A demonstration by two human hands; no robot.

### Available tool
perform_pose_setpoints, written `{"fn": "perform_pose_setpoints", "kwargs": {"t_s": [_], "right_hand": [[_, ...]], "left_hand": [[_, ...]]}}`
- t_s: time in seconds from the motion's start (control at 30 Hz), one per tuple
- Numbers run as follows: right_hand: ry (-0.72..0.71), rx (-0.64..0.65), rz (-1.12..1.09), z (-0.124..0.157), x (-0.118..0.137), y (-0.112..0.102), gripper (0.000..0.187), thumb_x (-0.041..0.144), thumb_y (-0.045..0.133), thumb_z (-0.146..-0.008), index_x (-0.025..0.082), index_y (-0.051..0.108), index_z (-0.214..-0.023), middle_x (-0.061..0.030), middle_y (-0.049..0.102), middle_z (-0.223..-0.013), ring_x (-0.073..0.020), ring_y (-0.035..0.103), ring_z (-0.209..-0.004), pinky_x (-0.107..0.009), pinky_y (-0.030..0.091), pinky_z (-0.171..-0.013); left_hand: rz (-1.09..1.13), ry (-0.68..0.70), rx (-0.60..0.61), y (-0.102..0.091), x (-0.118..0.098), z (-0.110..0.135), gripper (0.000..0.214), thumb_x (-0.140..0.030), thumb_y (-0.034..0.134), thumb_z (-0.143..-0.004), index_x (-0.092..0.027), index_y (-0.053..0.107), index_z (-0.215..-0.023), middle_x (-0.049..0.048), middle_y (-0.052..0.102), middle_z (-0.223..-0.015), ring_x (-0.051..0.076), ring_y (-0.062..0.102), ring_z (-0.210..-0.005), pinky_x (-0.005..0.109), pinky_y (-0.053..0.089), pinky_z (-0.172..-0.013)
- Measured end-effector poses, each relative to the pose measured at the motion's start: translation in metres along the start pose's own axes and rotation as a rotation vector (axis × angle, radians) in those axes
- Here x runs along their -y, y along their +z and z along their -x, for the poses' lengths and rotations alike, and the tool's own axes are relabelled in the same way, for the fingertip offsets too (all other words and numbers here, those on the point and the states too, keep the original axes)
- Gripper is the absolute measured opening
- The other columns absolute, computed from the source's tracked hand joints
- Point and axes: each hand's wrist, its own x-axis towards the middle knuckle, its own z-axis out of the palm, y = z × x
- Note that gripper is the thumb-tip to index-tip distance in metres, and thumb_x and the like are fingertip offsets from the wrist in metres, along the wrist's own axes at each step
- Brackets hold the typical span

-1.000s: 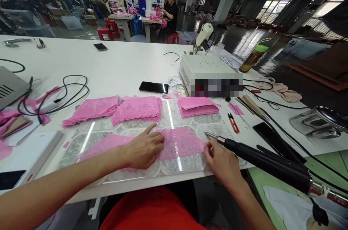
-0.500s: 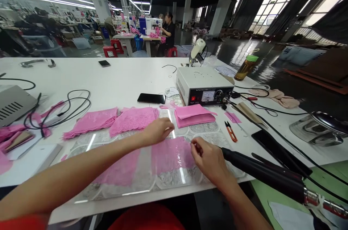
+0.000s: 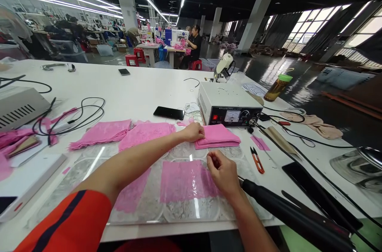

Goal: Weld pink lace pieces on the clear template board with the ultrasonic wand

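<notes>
My left hand (image 3: 194, 132) reaches forward, its fingers pinched on the left edge of a folded stack of pink fabric (image 3: 221, 136). Nearer to me, my right hand (image 3: 222, 169) hovers with fingers curled together; whatever they hold, if anything, is too small to make out. Below and left of it, a flat pink fabric piece (image 3: 182, 182) lies on a clear plastic mat (image 3: 173, 213). Another pink piece (image 3: 134, 194) is partly covered by my left forearm. Two lacy pink piles, one on the left (image 3: 103, 134) and one beside it (image 3: 146, 132), sit behind that arm.
A control box (image 3: 232, 103) with a lit red switch stands behind the stack. To the right are orange thread snips (image 3: 257, 160) and a black handheld tool (image 3: 277, 208) with a cable. A phone (image 3: 169, 113) and a bottle (image 3: 278, 87) are farther back.
My left hand has moved forward and right, from above the mat to the folded pink stack. The stack's top layer lies flatter. My right hand stays near the same place; the view has shifted slightly.
</notes>
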Motion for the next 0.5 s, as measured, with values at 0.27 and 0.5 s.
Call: {"fn": "perform_pose_setpoints", "kwargs": {"t_s": [0.27,0.5], "right_hand": [[0.015,-0.019,0.021,-0.001,-0.001,0.004,0.023,0.033,0.046,-0.086,0.02,0.061,-0.073,0.0005,0.063,-0.061,-0.0118,0.053,-0.053,-0.024,0.039,-0.056],[-0.043,-0.058,0.238,-0.019,0.006,0.005,0.03,0.02,0.043,-0.086,0.018,0.068,-0.103,-0.0084,0.069,-0.097,-0.0188,0.062,-0.082,-0.03,0.048,-0.072]], "left_hand": [[0.168,-0.035,-0.048,0.0,0.01,-0.004,0.034,-0.036,0.059,-0.093,-0.014,0.058,-0.118,0.0072,0.06,-0.118,0.023,0.061,-0.102,0.041,0.054,-0.085],[0.266,-0.079,-0.048,-0.004,0.008,-0.003,0.034,-0.036,0.06,-0.092,-0.014,0.058,-0.119,0.0075,0.059,-0.12,0.024,0.061,-0.102,0.04,0.054,-0.085]]}}
